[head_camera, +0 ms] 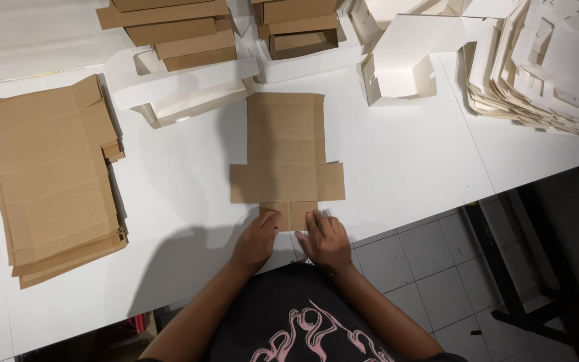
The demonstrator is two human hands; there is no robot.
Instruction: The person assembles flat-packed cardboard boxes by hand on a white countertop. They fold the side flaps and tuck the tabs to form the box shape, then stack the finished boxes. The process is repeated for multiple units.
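A flat brown cardboard box blank [283,154] lies on the white table [403,161] in front of me. My left hand [256,240] presses its fingertips on the blank's near left flap. My right hand [326,238], with a bead bracelet on the wrist, presses the near right flap beside it. Both hands rest on the cardboard's near edge with fingers bent; neither lifts it.
A thick stack of brown flat blanks [45,177] lies at the left. Folded brown boxes [182,30] and white boxes [189,84] stand at the back. A pile of white flat blanks [544,64] sits at the far right. Tiled floor [430,268] shows past the table's near edge.
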